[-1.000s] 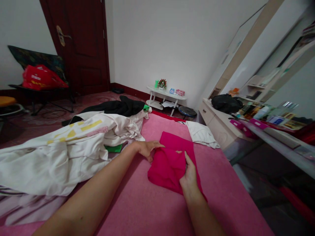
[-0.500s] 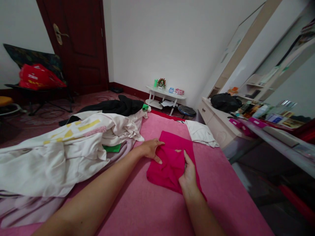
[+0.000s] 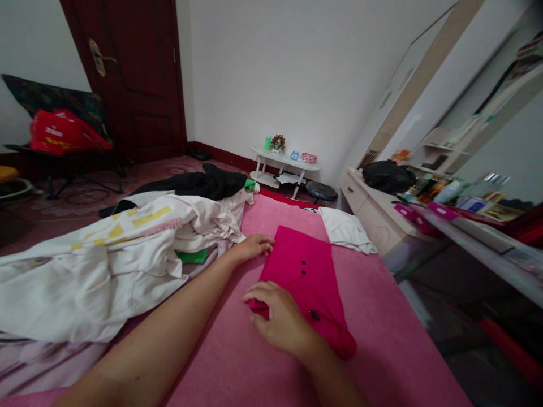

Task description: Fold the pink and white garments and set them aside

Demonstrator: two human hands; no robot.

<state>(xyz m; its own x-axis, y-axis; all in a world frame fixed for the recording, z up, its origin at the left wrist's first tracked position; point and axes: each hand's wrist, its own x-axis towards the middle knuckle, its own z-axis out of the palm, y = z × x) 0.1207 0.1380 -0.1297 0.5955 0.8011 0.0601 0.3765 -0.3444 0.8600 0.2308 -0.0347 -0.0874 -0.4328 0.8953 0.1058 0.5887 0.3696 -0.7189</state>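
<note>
A magenta garment (image 3: 316, 254) lies folded flat on the pink bed cover, with two small black buttons and a black tag (image 3: 314, 315) showing on top. Beside its upper left edge, my left hand (image 3: 253, 247) rests with loosely bent, parted fingers and nothing held. My right hand (image 3: 278, 316) reaches across the lower left corner, thumb and fingers apart, and a bit of the magenta cloth shows between them. Whether the right fingertips touch the cloth is hard to see. The garment's lower right end is rounded and bunched.
White clothes (image 3: 139, 271) with yellow print are heaped on the left, a black garment (image 3: 190, 183) behind them. A folded white cloth (image 3: 345, 229) lies at the bed's far right. To the right stands a dressing table (image 3: 373, 206) with a black bag (image 3: 389, 176) and bottles.
The magenta garment's near part now lies flatter, its buttons and tag exposed. My right hand has let go and moved left across it; my left hand has drawn back to its edge.
</note>
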